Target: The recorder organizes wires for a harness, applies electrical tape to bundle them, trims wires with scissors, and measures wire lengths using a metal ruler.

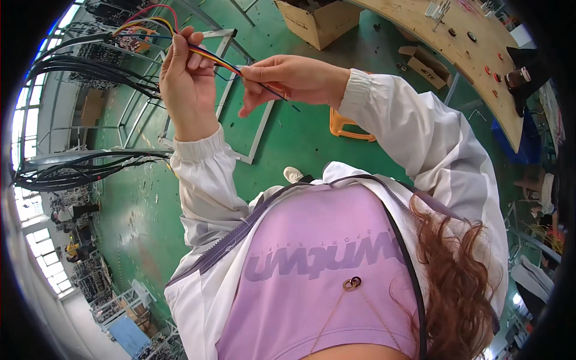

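Thin red, yellow, white, blue and dark wires (157, 23) come out of a black sheathed cable (75, 43) at the upper left and arc over to my hands. My left hand (191, 84) is raised, palm toward me, its thumb and fingers closed on these wires. Just to the right, my right hand (294, 78) pinches the same wires between thumb and forefinger. Between the hands the wires lie close together in a narrow band. Past my right fingertips, a dark wire end sticks out down to the right.
Bundles of black cables (99, 65) hang at the left, with another bundle (78, 173) below. A grey metal frame (262, 129) stands beneath my hands. Beyond are an orange stool (337, 127), an open cardboard box (324, 27), a smaller box (427, 67) and a wooden table (480, 66).
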Tool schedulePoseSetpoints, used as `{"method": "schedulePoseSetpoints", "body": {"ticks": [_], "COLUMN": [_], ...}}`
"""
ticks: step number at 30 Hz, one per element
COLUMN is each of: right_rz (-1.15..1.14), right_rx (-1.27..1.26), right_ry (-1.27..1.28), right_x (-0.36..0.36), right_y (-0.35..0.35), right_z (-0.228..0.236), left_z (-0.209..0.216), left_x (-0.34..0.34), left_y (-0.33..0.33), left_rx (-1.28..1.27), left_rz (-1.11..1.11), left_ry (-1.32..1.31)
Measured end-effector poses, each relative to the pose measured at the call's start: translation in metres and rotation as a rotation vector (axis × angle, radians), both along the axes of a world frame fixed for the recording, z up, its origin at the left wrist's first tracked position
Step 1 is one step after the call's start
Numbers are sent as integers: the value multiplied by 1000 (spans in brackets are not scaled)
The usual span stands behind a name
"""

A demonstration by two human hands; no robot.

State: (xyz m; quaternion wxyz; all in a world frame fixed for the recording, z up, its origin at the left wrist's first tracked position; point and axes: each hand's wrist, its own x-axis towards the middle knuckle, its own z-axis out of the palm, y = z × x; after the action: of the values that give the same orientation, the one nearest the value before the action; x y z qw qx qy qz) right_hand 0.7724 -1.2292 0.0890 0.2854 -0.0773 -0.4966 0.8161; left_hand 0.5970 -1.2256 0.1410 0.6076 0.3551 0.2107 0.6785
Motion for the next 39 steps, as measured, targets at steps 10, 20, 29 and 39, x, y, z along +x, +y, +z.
{"method": "schedulePoseSetpoints", "body": {"ticks": [10,20,29,39], "right_rz": [188,-184,-99,-341], "right_rx": [-205,364,654,1520], "right_ry": [-34,-320,-62,-115], "right_x": [7,-16,-70,-160], "right_y": [6,-8,23,-12], "right_z": [5,-34,-8,33], "left_z": [-8,-41,-26,5], "left_x": [0,12,-40,-118], "left_y": [7,-38,-106,-185], "left_rx": [7,28,-108,-321], "left_rz": [59,268,123,211], "left_ry": [96,-143,-101,88]}}
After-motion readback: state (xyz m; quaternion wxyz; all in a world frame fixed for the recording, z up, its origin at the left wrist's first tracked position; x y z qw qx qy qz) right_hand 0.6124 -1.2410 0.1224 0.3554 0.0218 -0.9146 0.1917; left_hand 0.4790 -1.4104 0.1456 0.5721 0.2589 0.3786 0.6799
